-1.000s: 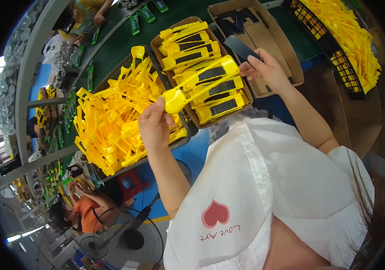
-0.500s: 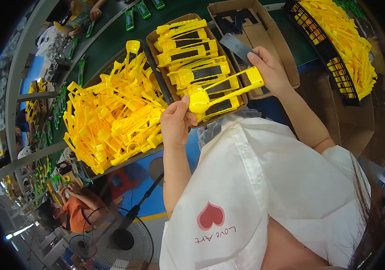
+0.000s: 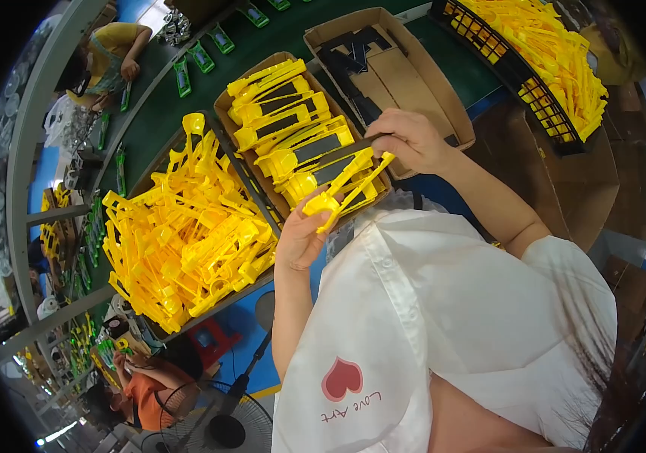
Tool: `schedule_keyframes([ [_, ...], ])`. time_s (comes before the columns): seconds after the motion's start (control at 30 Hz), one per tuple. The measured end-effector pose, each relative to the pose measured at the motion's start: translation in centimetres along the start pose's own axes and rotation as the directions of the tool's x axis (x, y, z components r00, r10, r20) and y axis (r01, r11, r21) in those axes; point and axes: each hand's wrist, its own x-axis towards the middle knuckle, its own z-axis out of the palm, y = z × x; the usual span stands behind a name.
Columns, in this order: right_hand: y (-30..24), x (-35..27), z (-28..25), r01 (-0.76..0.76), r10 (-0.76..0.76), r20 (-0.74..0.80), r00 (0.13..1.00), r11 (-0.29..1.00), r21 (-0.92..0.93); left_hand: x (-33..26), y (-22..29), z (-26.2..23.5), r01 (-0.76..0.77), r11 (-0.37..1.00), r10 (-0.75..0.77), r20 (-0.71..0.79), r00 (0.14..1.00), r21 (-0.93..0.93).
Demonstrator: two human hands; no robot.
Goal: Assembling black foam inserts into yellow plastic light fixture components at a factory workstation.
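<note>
While both hands closed on it at the frame's centre, the yellow plastic frame [image 3: 347, 189], a glossy forked piece with a rounded end, hung just above the front edge of a cardboard box [image 3: 226, 113]. The left hand [image 3: 302, 235] pinched the rounded end; the right hand [image 3: 412, 140] pinched the thin prongs together with a flat dark strip [image 3: 342, 155]. Assembled yellow pieces [image 3: 292, 128] with black inserts lay stacked in that box. Left of it, a tangled heap of bare frames [image 3: 187, 234] filled a tray on the green desk [image 3: 164, 106].

Yellow crate [image 3: 557, 121] cut off above
</note>
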Motion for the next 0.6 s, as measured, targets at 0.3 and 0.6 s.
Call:
schedule_keyframes([
  [0.3, -1.7, 0.9, -1.2, -0.758, 0.654, 0.389, 0.648, 0.602, 0.251, 0.3, 0.8, 0.7, -0.194, 0.818, 0.348, -0.198, 0.916, 0.542],
  [0.6, -2.7, 1.0, 0.3, -0.792, 0.669, 0.521, 0.53, 0.61, 0.022, -0.7, 1.3, 0.8, -0.149, 0.758, 0.298, -0.134, 0.945, 0.635],
])
